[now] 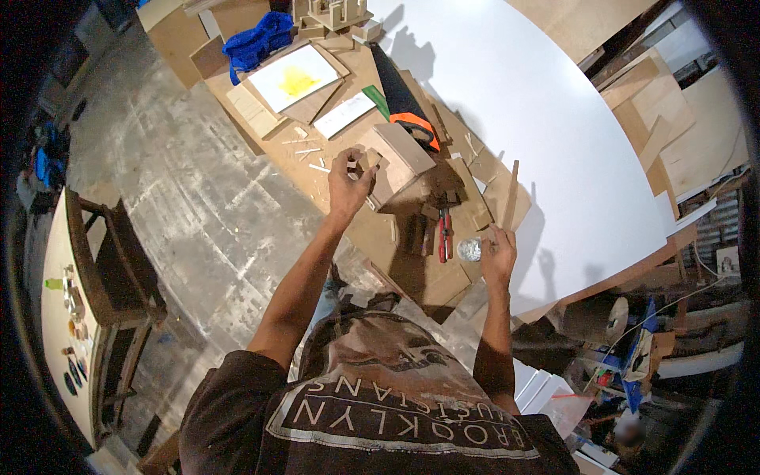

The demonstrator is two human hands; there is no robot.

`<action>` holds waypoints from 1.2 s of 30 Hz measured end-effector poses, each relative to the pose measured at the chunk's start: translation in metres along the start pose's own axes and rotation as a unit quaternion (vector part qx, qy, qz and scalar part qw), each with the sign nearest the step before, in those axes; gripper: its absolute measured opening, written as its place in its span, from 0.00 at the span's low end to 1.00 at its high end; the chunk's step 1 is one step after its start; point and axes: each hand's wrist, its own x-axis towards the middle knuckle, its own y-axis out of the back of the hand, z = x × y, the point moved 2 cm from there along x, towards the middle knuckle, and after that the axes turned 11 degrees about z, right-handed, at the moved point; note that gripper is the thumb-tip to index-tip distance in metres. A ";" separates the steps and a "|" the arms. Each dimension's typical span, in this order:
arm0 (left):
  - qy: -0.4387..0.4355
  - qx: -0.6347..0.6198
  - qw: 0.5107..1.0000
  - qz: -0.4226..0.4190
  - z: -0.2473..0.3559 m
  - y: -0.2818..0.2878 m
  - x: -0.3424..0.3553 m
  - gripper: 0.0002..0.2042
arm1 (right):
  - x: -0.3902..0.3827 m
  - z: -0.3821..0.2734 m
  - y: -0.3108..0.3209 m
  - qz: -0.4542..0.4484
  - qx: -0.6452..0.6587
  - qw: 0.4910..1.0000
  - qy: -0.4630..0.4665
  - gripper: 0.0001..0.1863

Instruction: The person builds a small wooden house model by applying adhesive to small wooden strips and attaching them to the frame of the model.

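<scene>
My left hand (351, 180) pinching small wood piece (369, 161) beside wooden box (404, 150), well apart from right hand (500, 253), curling by shiny cup (469, 250); cannot tell if gripping. Pliers (446, 236) lying between hands on tabletop (294, 172). Box standing between left hand and saw (416, 131). Wood strip (511, 194) showing beyond right hand.

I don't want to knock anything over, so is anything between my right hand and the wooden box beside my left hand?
Yes. The red-handled tool lies between your right hand and the wooden box. A silvery round container sits right by that hand, on the side toward the tool.
</scene>
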 end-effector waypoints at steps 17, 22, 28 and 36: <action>-0.047 -0.021 0.997 -0.053 -0.005 0.000 0.017 0.20 | -0.024 -0.048 -0.012 0.028 0.004 0.998 -0.048 0.17; -0.079 -0.019 0.996 -0.047 -0.007 -0.002 0.017 0.20 | -0.027 -0.051 -0.011 0.037 -0.004 0.999 -0.039 0.16; -0.069 0.011 0.996 -0.052 -0.007 -0.002 0.015 0.22 | -0.030 -0.051 -0.009 0.044 -0.010 0.999 -0.010 0.15; -0.082 0.013 0.996 -0.028 0.005 0.007 0.009 0.25 | -0.009 -0.067 -0.017 0.030 -0.011 0.999 -0.001 0.15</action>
